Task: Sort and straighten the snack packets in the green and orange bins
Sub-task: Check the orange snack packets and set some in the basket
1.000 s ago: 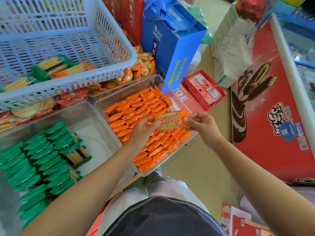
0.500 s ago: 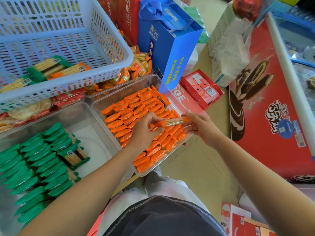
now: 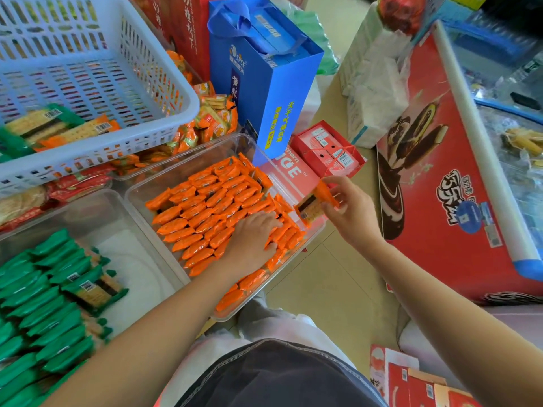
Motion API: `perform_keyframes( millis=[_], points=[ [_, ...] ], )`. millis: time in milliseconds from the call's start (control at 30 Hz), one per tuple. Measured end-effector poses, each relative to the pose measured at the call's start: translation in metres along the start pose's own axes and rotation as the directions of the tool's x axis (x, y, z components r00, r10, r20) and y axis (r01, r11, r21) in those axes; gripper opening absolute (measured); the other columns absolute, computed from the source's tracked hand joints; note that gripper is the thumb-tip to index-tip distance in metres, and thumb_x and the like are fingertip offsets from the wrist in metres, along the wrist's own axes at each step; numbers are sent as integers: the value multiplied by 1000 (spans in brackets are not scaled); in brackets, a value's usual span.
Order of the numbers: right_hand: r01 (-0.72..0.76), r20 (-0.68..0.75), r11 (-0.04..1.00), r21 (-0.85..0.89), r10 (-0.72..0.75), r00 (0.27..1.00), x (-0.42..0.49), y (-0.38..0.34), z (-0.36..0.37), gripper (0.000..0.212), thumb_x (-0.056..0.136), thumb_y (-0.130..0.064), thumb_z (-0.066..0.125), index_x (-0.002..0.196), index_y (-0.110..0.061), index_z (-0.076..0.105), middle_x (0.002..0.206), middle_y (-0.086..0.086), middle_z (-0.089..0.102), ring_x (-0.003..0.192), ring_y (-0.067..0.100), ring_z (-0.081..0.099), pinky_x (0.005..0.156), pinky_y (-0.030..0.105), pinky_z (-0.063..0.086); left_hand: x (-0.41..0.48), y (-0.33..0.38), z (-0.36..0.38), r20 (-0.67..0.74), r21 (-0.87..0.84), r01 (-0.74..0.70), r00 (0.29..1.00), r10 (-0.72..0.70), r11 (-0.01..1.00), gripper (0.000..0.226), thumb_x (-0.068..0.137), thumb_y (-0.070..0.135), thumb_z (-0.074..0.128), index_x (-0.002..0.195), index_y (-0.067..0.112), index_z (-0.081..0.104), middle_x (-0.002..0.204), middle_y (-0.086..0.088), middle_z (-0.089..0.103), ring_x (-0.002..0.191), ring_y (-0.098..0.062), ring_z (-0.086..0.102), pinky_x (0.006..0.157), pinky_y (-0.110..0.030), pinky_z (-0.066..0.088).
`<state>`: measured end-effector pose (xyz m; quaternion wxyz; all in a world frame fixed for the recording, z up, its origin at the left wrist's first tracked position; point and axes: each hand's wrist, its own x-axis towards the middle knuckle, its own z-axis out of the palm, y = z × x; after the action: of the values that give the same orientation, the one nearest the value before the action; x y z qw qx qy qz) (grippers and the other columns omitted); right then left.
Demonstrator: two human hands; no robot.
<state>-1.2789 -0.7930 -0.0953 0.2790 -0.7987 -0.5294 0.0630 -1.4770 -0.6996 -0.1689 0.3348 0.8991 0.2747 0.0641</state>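
Note:
A clear bin holds rows of orange snack packets standing on edge. My left hand lies flat on the packets near the bin's right side, fingers straight. My right hand pinches one orange packet just above the bin's right edge. To the left, a second clear bin holds green snack packets, mostly in rows, with one lying flat on top.
A white lattice basket with a few green and orange packets sits at the back left over other snack bins. A blue gift bag and red boxes stand behind the orange bin. A red freezer is on the right.
My left hand let go of the orange packet and dropped flat onto the rows. My right hand kept the packet and carried it right, to the bin's edge.

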Motion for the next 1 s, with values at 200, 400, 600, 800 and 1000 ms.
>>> perform_keyframes(
  millis=[200,400,600,800,1000],
  points=[
    [128,75,978,-162,-117,990,1,13,24,34,84,-18,66,117,-25,60,95,-4,61,76,13,57,62,35,53,14,-6,14,161,249,-25,987,-16,968,55,102,35,44,153,28,25,165,2,6,151,-19,-5,120,-39,-3],
    [168,102,959,-229,-148,984,4,27,43,36,81,-13,71,115,-19,62,90,-1,66,77,24,62,69,40,50,17,-10,20,184,335,-53,983,-10,941,60,102,37,42,155,28,15,165,0,-4,151,-23,-12,121,-42,-6],
    [187,49,927,-325,-181,982,9,36,54,22,67,-15,85,79,-11,68,86,5,61,85,31,56,70,43,49,16,-19,25,178,324,-83,984,25,942,61,101,37,43,155,30,14,165,1,-3,151,-22,-13,122,-43,-5],
    [87,154,922,-378,-30,988,16,33,64,26,57,-20,91,59,-13,65,113,14,61,104,37,56,77,44,47,15,-25,28,158,333,-110,986,60,937,62,101,38,45,156,29,17,165,-3,-8,150,-26,-16,122,-47,-4],
    [58,341,925,-376,80,937,20,30,68,15,78,-25,79,67,-15,74,142,12,49,129,32,43,92,44,44,11,-31,33,152,388,-97,988,40,916,66,101,44,41,157,32,8,164,-8,-12,148,-36,-19,120,-55,-4]
  ],
)
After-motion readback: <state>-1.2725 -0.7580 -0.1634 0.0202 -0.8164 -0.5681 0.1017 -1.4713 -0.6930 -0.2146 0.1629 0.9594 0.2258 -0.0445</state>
